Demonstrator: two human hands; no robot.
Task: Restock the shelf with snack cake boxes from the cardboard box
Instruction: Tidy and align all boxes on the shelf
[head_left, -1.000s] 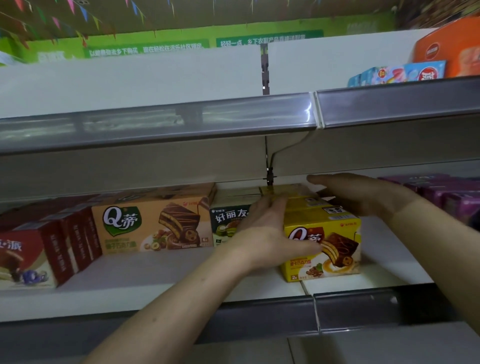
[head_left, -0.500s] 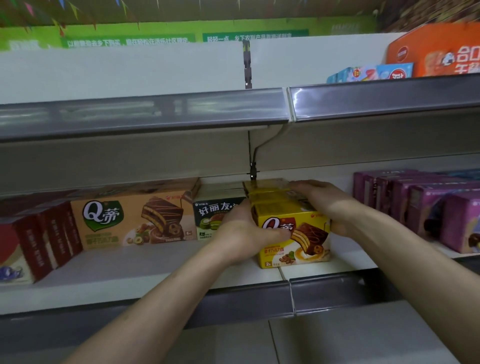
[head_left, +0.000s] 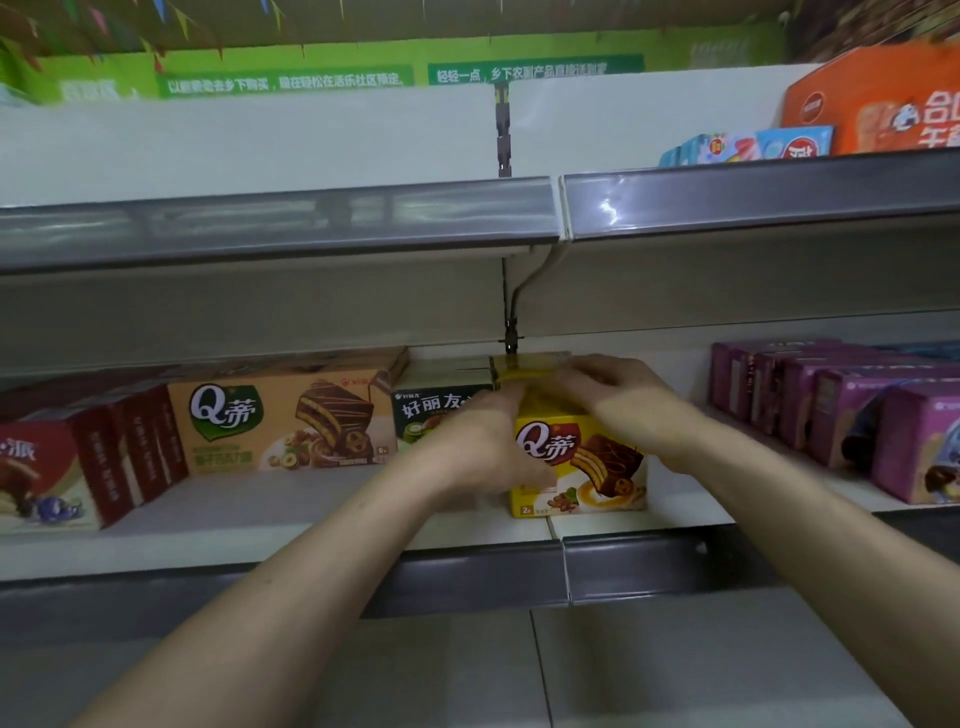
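Red boxes (head_left: 62, 467) at far left of the shelf (head_left: 291, 545), tan Q box (head_left: 283, 421), green box (head_left: 436, 410), left hand (head_left: 480, 447) and right hand (head_left: 618, 402) clasping the yellow snack cake box (head_left: 587, 467) between them, purple boxes (head_left: 841, 410) well right.

Dim, flat light is falling from above, leaving the shelf (head_left: 322, 512) recess shadowed. Glare is streaking the rail (head_left: 613, 210) at upper right. Wide-angle distortion is bowing the edges, and everything is looking soft.

Left hand (head_left: 480, 447) hides green box (head_left: 434, 410) front (partly).
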